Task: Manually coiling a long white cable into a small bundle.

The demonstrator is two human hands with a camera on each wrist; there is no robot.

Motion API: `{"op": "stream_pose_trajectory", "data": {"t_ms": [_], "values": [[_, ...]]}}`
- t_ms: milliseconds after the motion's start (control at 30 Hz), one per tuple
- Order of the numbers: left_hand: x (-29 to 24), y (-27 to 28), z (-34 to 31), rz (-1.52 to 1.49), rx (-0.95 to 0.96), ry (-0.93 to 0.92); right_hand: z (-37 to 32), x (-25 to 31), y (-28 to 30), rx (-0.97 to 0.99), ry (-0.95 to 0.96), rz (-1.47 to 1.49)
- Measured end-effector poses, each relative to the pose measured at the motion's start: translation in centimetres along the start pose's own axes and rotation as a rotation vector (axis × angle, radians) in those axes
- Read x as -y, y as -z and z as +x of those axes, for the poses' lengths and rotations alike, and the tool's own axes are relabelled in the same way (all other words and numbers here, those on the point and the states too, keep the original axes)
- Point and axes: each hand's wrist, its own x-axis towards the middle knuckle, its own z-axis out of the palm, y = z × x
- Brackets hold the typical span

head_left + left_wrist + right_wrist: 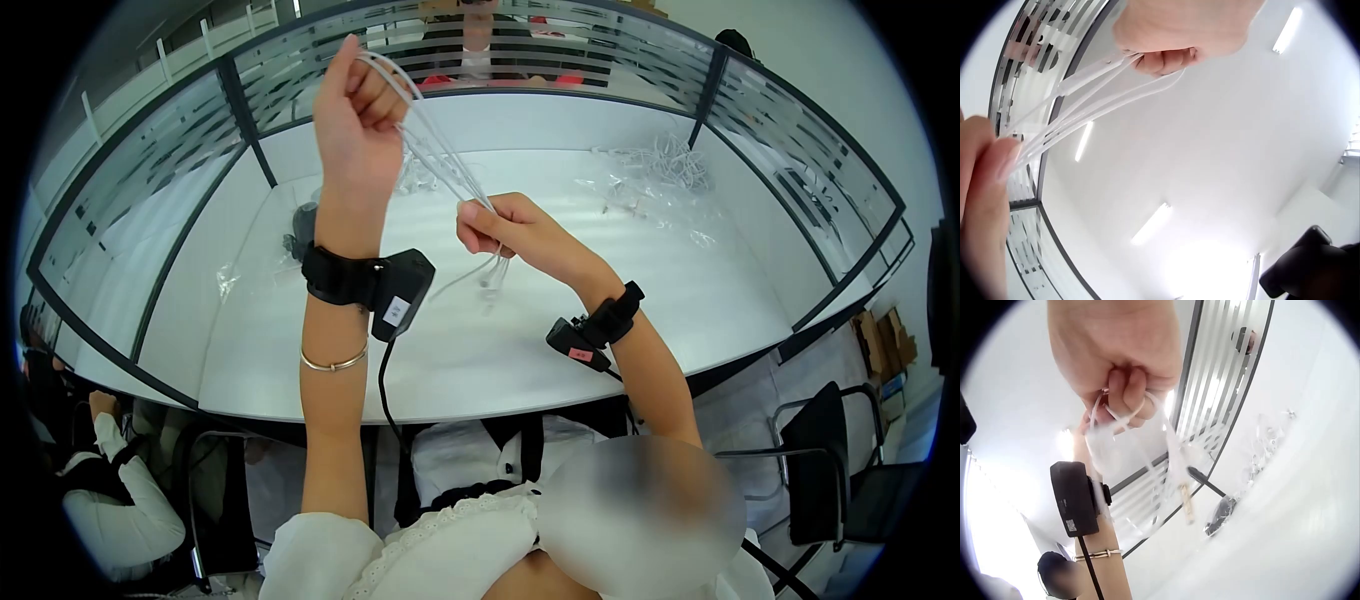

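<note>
From where I stand, I see the left hand [362, 135] raised, fingers curled round loops of thin white cable [1038, 145]. Nearer the body and to its right, the right hand [525, 235] grips the same cable, pinching several strands together between thumb and fingers. The cable thus spans the gap between the hands. I take the spacing to be what draws those strands fairly straight; only one bows noticeably, close under the left fingers. The right hand's pinch seems to be there to gather the strands into one bunch, since they fan out toward the left hand and converge at the right thumb.

Below the right hand, loose loops dangle with a brownish-gold end piece [1186, 503], too blurred to identify. They hang, I'd judge, simply because nothing below the pinch supports them. Both hands are lifted over the white tabletop [600, 340], which probably gives the loops room to hang free.

Beyond the right hand and off to its right lies a tangled white pile of cables [665, 165], with clear plastic [645, 205] on its near side, apparently set aside from the working space. A dark object [305, 225] sits just left of the left wrist. Each wrist wears a strapped-on camera, placed, it seems, to watch its own hand.
</note>
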Motion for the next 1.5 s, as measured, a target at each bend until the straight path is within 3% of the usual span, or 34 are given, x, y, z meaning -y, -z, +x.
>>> {"op": "stream_pose_trajectory", "data": {"t_ms": [267, 500, 600, 700, 733, 833, 867, 1000, 1100, 1300, 1500], "values": [[-3.2, 2.6, 1.6, 0.020, -0.150, -0.066, 0.3, -1.4, 0.1, 0.012, -0.069, 0.053], [-4.3, 2.6, 1.4, 0.056, -0.176, -0.065, 0.6, -2.4, -0.1, -0.010, 0.147, -0.042], [-4.7, 2.9, 1.7, 0.047, -0.148, -0.020, 0.5, -2.1, 0.0, -0.133, 0.333, -0.413], [-4.5, 2.5, 1.5, 0.104, -0.190, -0.052, 0.7, -2.8, 0.7, -0.079, 0.267, -0.291], [-4.4, 2.7, 1.4, 0.104, -0.192, -0.053, 0.8, -3.2, 0.6, -0.016, 0.222, -0.037], [-5.0, 3.5, 1.9, 0.106, -0.195, -0.053, 0.1, -2.1, 0.3, 0.051, -0.022, 0.225], [-5.1, 4.1, 2.2, 0.098, -0.204, -0.046, 0.6, -3.0, -0.1, 0.034, 0.040, 0.313], [-5.7, 6.5, 2.8, 0.128, -0.269, -0.044, 0.5, -2.5, -0.6, 0.058, -0.044, 0.435], [-6.3, 8.1, 3.5, 0.327, -0.234, 0.000, 0.7, -2.8, 0.3, 0.045, -0.072, 0.362], [-5.8, 7.8, 2.6, 0.860, -0.250, -0.106, 0.5, -2.4, 1.8, -0.137, -0.060, 0.095], [-6.2, 9.6, 3.3, 1.095, -0.152, 0.085, -0.3, -2.0, 3.7, -0.233, -0.117, -0.051]]}}
